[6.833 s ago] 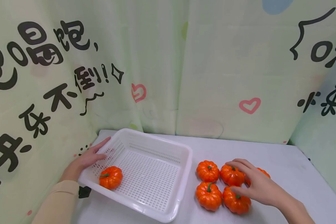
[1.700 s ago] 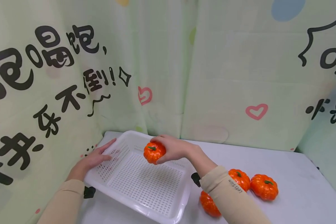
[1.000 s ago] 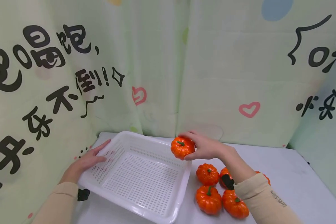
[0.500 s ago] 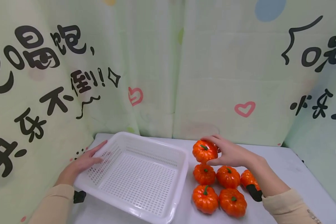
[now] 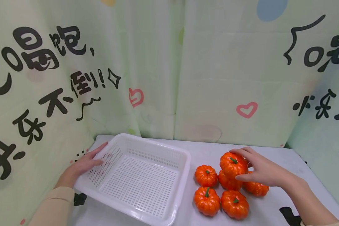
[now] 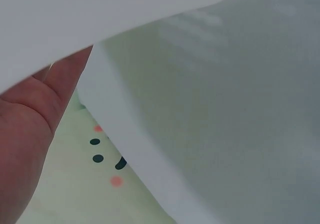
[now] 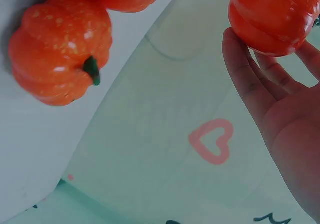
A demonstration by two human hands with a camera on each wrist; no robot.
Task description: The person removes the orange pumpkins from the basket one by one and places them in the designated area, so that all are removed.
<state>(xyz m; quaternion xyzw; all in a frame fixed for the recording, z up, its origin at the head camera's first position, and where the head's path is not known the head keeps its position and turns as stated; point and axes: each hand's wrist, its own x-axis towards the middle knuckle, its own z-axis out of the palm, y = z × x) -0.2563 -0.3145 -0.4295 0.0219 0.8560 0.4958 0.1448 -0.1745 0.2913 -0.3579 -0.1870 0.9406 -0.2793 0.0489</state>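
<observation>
My left hand [image 5: 83,164] holds the left rim of a white perforated plastic basket [image 5: 183,182], thumb over the inner side. In the left wrist view, the rim hides most of its fingers. My right hand [image 5: 261,168] grips a shiny orange toy pumpkin [image 5: 234,162] with a green stem, fingers behind and thumb in front. The held pumpkin [image 7: 275,22] also shows in the right wrist view. It is over another pumpkin [image 5: 228,182] and partly covers it; whether they touch I cannot tell. Around it sit a back-left pumpkin [image 5: 206,175], two front pumpkins [image 5: 207,201] and a right-hand pumpkin [image 5: 257,189].
A white table [image 5: 282,163] carries the basket at left and the pumpkins at right. Behind and at both sides hangs a pale green curtain [image 5: 209,78] with black writing and pink hearts. Black wrist gear [image 5: 290,216] sits under the right forearm.
My right hand has carried the pumpkin from over the basket rightward to the group. The pumpkin lying in the basket in the oldest frame is no longer there. The left hand keeps its place.
</observation>
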